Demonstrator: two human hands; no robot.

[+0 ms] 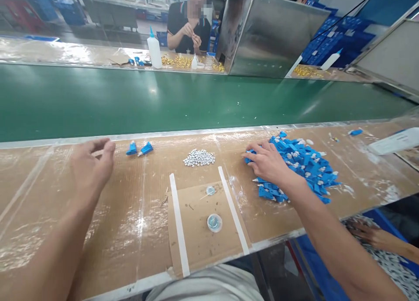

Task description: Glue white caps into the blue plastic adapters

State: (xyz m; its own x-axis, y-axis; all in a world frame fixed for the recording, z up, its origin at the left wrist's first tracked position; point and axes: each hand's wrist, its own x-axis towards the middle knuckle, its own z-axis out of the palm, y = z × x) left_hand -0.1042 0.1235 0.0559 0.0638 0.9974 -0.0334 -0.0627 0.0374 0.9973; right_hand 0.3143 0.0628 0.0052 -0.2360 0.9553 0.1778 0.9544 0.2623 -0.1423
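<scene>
On the right, a heap of small blue plastic pieces (pixel 307 165) with white tips lies on the brown table. My right hand (pixel 266 161) rests on the heap's left edge, fingers spread and bent over the pieces. My left hand (pixel 93 165) is held above the table at the left, loosely curled, thumb apart, with nothing visible in it. Just right of it lie two separate blue pieces (pixel 146 148). Between my hands sits a small pile of white-grey bits (pixel 199 157). Nearer me, a small round dish of clear liquid (pixel 214 223) stands on a cardboard sheet (pixel 196 244).
White tape strips (pixel 179 227) edge the cardboard. A smaller dish (pixel 210 190) with a thin stick lies on it. Beyond the table runs a green belt (pixel 183 100). A co-worker (pixel 190 26) sits across it, near a white bottle (pixel 154 50). Another person's hand (pixel 363 231) is at lower right.
</scene>
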